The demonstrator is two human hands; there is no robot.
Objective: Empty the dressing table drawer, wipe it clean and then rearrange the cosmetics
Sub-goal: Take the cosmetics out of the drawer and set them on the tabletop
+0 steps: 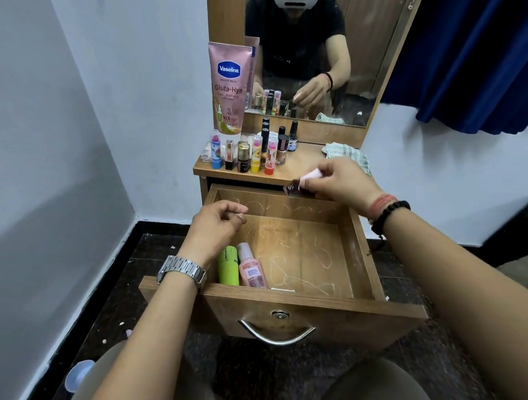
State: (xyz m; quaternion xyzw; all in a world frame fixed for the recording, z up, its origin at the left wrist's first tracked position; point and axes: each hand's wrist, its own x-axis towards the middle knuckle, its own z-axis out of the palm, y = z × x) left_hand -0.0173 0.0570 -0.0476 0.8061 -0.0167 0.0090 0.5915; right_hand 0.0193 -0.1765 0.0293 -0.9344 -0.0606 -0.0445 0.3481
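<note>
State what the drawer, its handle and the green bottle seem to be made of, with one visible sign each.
Drawer: wood-look board, probably laminate; printed grain, matt.
Handle: polished metal, likely chrome-plated; bright mirror-like highlights.
Green bottle: plastic, most likely; even opaque lime colour with a soft sheen.

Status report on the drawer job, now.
Right hand pinching small dark bottle above drawer. Left hand loose, holding nothing. Green tube and pink bottle left inside. Nothing blocking.
</note>
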